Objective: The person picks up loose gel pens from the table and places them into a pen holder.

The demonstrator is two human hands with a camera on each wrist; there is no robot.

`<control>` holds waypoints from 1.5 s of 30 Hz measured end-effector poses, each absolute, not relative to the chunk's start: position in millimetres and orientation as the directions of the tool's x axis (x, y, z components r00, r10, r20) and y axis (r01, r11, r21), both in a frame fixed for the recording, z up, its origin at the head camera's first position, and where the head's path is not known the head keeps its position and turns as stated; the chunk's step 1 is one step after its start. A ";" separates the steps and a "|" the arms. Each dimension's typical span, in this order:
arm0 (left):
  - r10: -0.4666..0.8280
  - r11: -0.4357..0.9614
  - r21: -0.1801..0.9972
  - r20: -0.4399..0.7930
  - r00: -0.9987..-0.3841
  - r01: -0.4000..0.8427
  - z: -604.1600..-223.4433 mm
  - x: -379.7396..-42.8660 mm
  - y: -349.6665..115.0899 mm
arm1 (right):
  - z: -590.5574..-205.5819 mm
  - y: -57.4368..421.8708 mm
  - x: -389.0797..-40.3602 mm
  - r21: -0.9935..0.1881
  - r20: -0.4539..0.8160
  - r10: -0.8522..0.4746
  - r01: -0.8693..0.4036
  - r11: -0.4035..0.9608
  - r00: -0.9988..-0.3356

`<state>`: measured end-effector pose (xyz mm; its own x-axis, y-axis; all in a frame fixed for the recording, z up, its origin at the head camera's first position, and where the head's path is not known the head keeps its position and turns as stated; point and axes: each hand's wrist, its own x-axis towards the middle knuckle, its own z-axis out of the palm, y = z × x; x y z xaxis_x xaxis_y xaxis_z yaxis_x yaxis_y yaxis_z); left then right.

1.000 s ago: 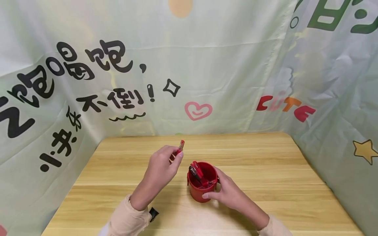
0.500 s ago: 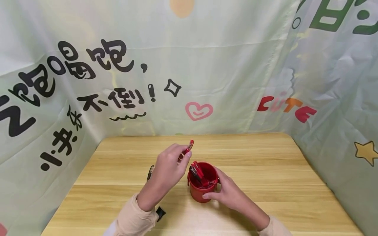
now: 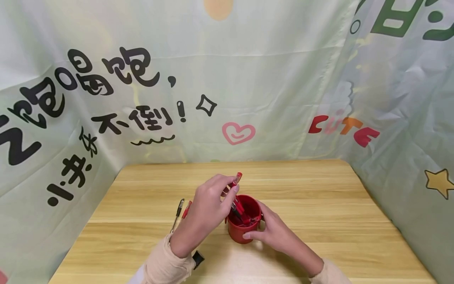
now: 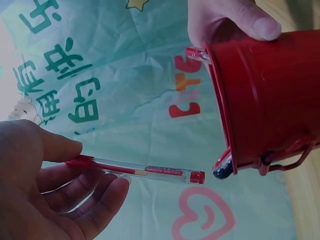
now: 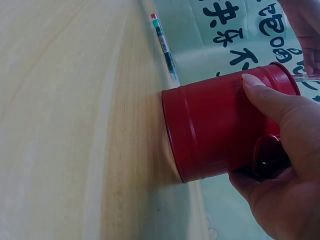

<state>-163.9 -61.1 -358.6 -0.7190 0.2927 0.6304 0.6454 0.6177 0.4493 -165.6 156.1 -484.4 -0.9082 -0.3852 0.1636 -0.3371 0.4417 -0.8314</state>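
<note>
My left hand [image 3: 212, 202] pinches a red pen [image 4: 147, 170] with a clear barrel between thumb and fingers. In the head view, hand and pen overlap the left side of a small red pail [image 3: 244, 234]. The left wrist view shows the pen's free red end [image 4: 197, 177] pointing toward the pail's mouth, a gap apart. Several pens [image 3: 242, 216], red and black, lean inside the pail, partly hidden by my left hand. My right hand [image 3: 274, 228] grips the pail's right side, its thumb [image 5: 255, 82] across the wall. The pail stands upright on the wooden table [image 3: 337, 205].
A black pen [image 3: 179, 208] and a red pen [image 3: 186, 209] lie on the table left of my left hand, partly covered by it. A small black piece [image 3: 198, 259] shows beside the left sleeve. Printed cloth [image 3: 276, 86] hangs along the table's back and sides.
My left hand has moved right with the red pen, from left of the pail to its rim. Two pens on the table have come into view behind it. My right hand and pail stay put.
</note>
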 end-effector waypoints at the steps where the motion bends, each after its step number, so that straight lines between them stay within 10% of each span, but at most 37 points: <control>1: 0.296 0.610 0.456 0.627 -0.720 0.648 -358.7 -163.5 -60.3 | -484.6 156.3 -165.7 -0.832 0.160 -0.385 -0.334 0.442 -0.909; 45: 0.488 0.488 0.452 0.568 -0.663 0.747 -413.9 -158.7 -60.3 | -485.6 158.3 -165.2 -0.824 0.180 -0.403 -0.361 0.436 -0.897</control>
